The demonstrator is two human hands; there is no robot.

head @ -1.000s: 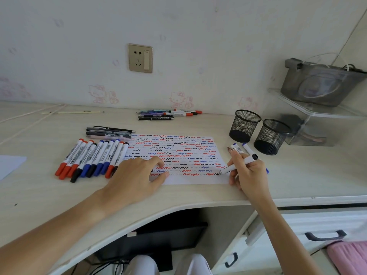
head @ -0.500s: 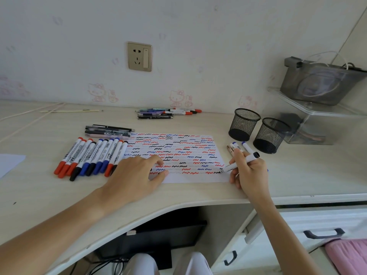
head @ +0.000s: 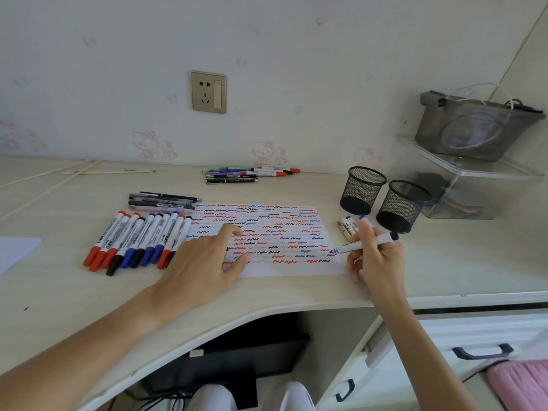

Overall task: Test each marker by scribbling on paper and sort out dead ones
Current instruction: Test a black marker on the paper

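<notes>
While the left hand (head: 201,262) lies flat on the squiggle-covered white paper (head: 267,238), the right hand (head: 376,256) pinches a light, stiff white marker (head: 363,245) mid-barrel.

Lower left corner of paper (head: 275,232) covered by left hand (head: 201,262). Lower ends of rightmost markers in row (head: 139,241) tucked behind same hand. Print on barrels too small to read. Loose sheet (head: 14,250) cut off by left edge. Contents of grey bin (head: 474,129) unclear.

Markers (head: 139,240) lie left of paper (head: 275,232), cups (head: 382,200) right.
</notes>
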